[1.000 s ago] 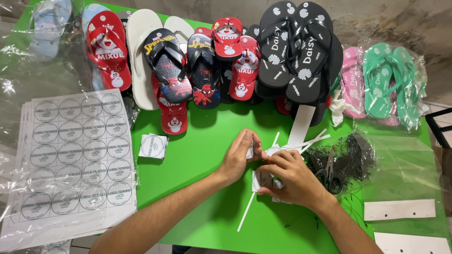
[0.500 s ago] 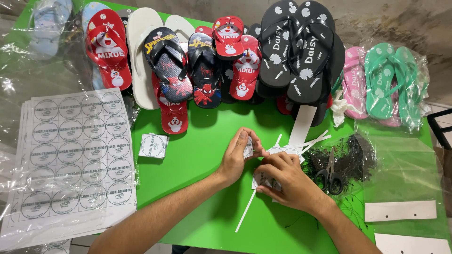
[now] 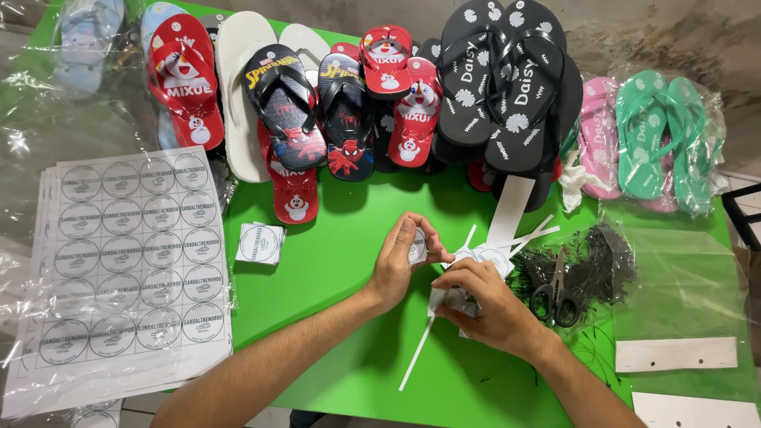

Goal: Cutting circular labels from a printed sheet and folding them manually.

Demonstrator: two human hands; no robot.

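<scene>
My left hand [image 3: 406,260] pinches a small round paper label [image 3: 417,246] between thumb and fingers above the green table [image 3: 333,277]. My right hand [image 3: 490,305] lies just to its right, its fingers closed on a white sheet of round labels [image 3: 485,261] that rests on the table. Thin white paper strips [image 3: 418,363] stick out from under both hands. The two hands almost touch.
Sheets of round labels [image 3: 127,261] lie at the left, a small cut stack [image 3: 260,242] beside them. Several flip-flop pairs [image 3: 357,103] line the far edge. Black scissors [image 3: 557,293] sit on a pile of black ties [image 3: 590,265]. Clear bags [image 3: 682,269] and white cards [image 3: 676,354] are at right.
My left hand has lifted slightly with the round label in its fingers. The right hand has shifted a little on the label sheet. Nothing else has moved.
</scene>
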